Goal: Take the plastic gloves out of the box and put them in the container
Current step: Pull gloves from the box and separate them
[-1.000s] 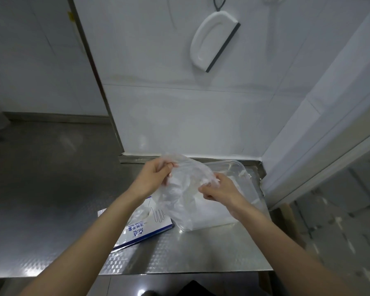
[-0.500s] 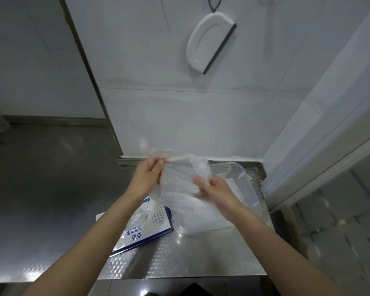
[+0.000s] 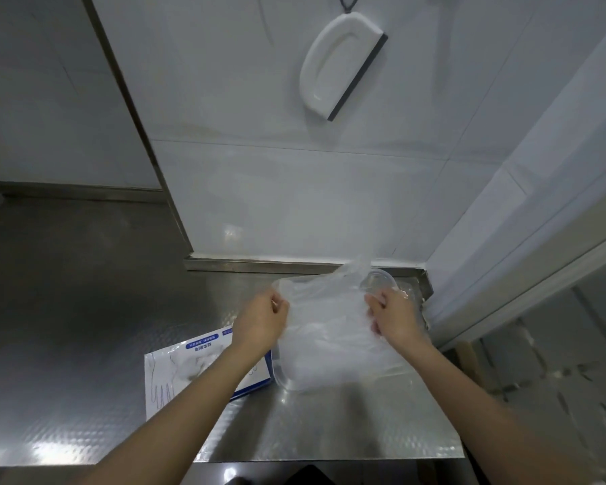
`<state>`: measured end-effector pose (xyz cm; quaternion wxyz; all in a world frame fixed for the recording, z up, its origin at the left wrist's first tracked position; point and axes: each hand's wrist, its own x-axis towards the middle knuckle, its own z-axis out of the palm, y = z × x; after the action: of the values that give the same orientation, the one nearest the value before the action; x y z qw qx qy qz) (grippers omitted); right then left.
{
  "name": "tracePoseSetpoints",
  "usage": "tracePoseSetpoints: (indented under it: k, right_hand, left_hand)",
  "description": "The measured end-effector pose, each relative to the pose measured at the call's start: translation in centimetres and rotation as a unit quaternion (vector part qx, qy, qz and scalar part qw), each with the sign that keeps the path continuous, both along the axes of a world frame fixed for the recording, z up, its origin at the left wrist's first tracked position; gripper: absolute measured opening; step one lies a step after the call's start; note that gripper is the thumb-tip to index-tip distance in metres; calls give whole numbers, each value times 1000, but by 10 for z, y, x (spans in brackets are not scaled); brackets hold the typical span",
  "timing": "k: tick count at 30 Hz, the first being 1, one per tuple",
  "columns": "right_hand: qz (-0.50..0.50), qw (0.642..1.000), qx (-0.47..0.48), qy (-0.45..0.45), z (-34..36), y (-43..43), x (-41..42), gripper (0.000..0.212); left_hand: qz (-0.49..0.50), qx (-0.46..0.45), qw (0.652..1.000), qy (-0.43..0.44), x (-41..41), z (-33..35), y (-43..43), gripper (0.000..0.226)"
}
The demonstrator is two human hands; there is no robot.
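Over container (image 3: 283, 379), hands (image 3: 261, 322) (image 3: 394, 318) (both curled) pinch gloves (image 3: 326, 320).

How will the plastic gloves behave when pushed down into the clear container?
Probably floppy: the plastic gloves sag and crumple between the left hand and right hand. Likely very light, since the thin film billows above the container rim, so it may puff back up.
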<state>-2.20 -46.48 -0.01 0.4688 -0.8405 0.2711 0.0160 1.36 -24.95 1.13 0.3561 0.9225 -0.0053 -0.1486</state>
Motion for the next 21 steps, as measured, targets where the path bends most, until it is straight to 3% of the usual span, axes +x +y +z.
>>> tracePoseSetpoints:
  k: [2, 4, 8, 11, 14, 18, 19, 21]
  right_hand:
    - [57, 989, -133, 17, -16, -3, -1, 14]
    - [113, 968, -223, 34, -30, -5, 0, 23]
    - [149, 946, -276, 85, -38, 1, 6, 33]
    - [173, 936, -290, 103, -42, 3, 10, 35]
    - [197, 919, -313, 139, -45, 2, 12, 33]
    - [243, 876, -366, 198, -36, 0, 8, 31]
    - [248, 864, -400, 178, -33, 3, 5, 30]
    - [247, 847, -469, 36, -28, 12, -2, 28]
  left_hand:
    - [-42, 121, 991, -51, -1, -5, -4, 13]
    - [-75, 185, 976, -92, -2, -5, -9, 13]
    - [-100, 182, 965, -160, -3, 0, -20, 13]
    - [-218, 160, 940, -207, -6, -6, -33, 29]
    - [-322, 201, 915, -140, -7, -28, -44, 48]
    - [-391, 348, 852, 5, -7, -56, -48, 62]
    - [-399, 362, 842, 20, -7, -61, -50, 61]
    - [-409, 365, 835, 41, -9, -69, -54, 58]
